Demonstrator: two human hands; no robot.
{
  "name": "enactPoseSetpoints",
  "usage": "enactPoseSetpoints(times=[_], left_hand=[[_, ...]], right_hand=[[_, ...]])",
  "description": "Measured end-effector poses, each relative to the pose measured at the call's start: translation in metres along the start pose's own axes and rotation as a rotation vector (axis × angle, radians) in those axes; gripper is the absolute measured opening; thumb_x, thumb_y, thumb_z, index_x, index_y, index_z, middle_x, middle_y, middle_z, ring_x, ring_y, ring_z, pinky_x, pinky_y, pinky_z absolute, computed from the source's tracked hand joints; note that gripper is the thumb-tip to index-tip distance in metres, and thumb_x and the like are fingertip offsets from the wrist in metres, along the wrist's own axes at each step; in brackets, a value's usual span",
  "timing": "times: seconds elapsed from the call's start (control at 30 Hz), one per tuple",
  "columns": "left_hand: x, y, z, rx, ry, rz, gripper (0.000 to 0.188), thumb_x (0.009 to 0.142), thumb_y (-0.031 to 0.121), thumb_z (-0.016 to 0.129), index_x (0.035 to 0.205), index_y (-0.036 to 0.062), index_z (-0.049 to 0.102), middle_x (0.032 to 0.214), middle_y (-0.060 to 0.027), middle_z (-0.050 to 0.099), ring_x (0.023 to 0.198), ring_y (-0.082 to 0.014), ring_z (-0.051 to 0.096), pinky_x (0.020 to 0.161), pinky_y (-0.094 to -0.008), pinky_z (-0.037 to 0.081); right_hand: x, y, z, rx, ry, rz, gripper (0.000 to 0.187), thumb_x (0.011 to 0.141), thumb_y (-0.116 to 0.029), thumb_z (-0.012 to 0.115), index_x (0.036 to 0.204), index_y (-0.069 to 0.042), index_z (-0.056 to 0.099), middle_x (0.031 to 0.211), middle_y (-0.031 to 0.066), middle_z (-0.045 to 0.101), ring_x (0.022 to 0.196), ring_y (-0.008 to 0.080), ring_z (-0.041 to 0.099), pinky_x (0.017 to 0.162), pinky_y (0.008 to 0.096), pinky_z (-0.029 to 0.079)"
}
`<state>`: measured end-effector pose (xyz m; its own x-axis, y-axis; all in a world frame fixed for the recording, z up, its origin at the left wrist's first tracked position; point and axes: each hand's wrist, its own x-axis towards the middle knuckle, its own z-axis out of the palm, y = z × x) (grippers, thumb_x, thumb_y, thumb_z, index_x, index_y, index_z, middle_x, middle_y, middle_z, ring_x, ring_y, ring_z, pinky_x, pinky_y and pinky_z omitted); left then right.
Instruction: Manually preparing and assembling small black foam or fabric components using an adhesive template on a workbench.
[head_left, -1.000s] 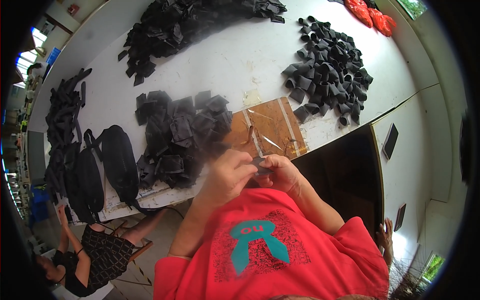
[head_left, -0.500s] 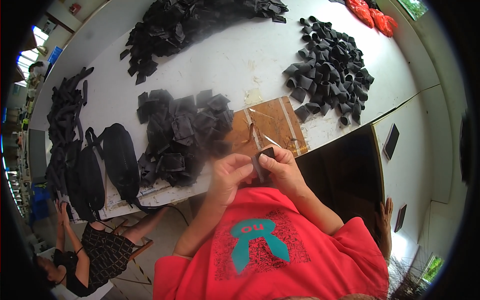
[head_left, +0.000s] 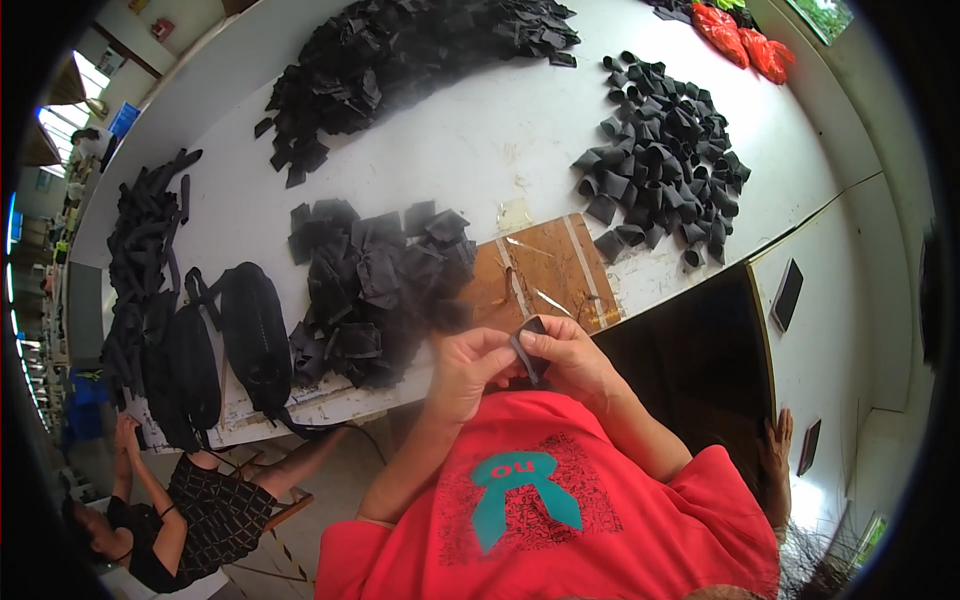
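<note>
Close in front of my red shirt, both hands pinch one small black fabric piece (head_left: pixel 527 352). My left hand (head_left: pixel 468 368) is closed at its left side, thumb and fingertips together. My right hand (head_left: pixel 572 362) grips the upper right part, its thumb pressed on the cloth. The piece looks folded, with a paler edge facing me; its lower end is partly hidden by my fingers. Just beyond my hands lies a brown board (head_left: pixel 545 270) with tape strips on it. To the left of the board is a pile of flat black fabric squares (head_left: pixel 375 260).
Looped black fabric pieces (head_left: pixel 665 160) are heaped at the far right, and a larger black heap (head_left: pixel 400 70) sits at the back. Black pouches (head_left: pixel 255 330) and strips (head_left: pixel 140 240) lie left. Red bags (head_left: pixel 740 40) rest far right. A co-worker (head_left: pixel 140 520) sits at the lower left.
The whole scene sits slightly lower and further right in the picture. Both hands keep hold of the fabric piece, which is tilted a little differently between the fingers.
</note>
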<state>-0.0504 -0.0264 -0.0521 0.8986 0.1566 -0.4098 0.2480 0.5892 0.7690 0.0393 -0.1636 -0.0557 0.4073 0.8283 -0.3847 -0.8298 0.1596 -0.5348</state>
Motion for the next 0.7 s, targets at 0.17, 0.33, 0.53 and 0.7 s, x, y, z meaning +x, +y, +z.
enactPoseSetpoints(times=[0.17,0.33,0.53,0.7], left_hand=[[-0.002,-0.008,0.007,0.370,0.238,0.290,0.006,0.081,0.003,0.058,0.085,-0.0003,0.058,0.069,-0.0004,0.059,0.060,-0.0041,0.054,0.051,-0.0169,0.041],[0.000,-0.008,0.016,0.655,0.238,0.469,0.004,0.080,0.002,0.058,0.083,-0.0004,0.056,0.068,0.0029,0.058,0.060,-0.0038,0.054,0.051,-0.0189,0.043],[0.014,-0.011,0.019,0.334,0.502,0.473,0.007,0.077,-0.003,0.056,0.083,0.0002,0.055,0.065,-0.0027,0.057,0.043,-0.0060,0.046,0.038,-0.0180,0.033],[0.008,0.017,0.012,-0.501,0.050,0.005,0.015,0.075,-0.005,0.055,0.089,-0.0004,0.052,0.070,-0.0028,0.053,0.038,-0.0020,0.031,0.035,-0.0172,0.024]], right_hand=[[0.000,0.001,0.013,-1.381,0.462,-0.863,0.019,0.069,-0.009,0.067,0.083,-0.002,0.056,0.078,0.0103,0.053,0.068,0.0256,0.055,0.059,0.0303,0.045],[0.000,0.005,0.013,-1.231,0.266,-0.764,0.014,0.069,-0.003,0.062,0.081,-0.005,0.056,0.077,0.0101,0.053,0.068,0.0261,0.056,0.057,0.0335,0.047],[0.021,0.022,0.008,-1.598,0.521,-0.946,0.009,0.066,-0.005,0.060,0.073,-0.007,0.054,0.069,0.0079,0.050,0.061,0.0282,0.054,0.052,0.0355,0.046],[0.013,-0.001,0.019,-0.458,0.291,-0.336,0.008,0.081,-0.007,0.054,0.085,-0.002,0.059,0.071,0.0038,0.059,0.065,0.0107,0.056,0.056,0.0220,0.045]])
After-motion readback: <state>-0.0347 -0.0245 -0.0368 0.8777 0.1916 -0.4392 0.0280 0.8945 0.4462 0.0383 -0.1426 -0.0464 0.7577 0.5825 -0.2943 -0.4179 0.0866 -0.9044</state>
